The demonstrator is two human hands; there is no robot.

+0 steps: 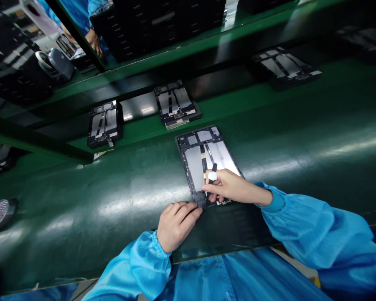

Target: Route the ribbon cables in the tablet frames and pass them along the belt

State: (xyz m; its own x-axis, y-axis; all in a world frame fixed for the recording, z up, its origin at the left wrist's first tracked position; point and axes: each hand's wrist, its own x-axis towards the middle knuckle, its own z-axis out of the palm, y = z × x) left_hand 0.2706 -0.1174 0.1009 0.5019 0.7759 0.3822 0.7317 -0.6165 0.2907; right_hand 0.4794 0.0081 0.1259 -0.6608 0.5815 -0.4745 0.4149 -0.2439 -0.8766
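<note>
An opened tablet (194, 167) lies in front of me, its silver plates, dark ribbon cables and black frame exposed. At its near left corner, my left hand (178, 223) is closed, fingers curled together and fingertips pressed against the edge. My right hand (227, 186) is over the tablet's lower right part, closed around a slim black pen-like tool (214, 168). The tool slants down toward the lower end of the tablet; its tip is hard to make out, so its exact kind is unclear. A white wrap (212, 175) shows on a right finger.
On the green bench (128, 184), more opened tablets stand along the back: one at left (104, 123), one in the middle (175, 102), one at right (285, 66). A green post (50, 144) rises at left. A round dark object (0, 214) sits far left. Another person's hand (94, 41) shows behind.
</note>
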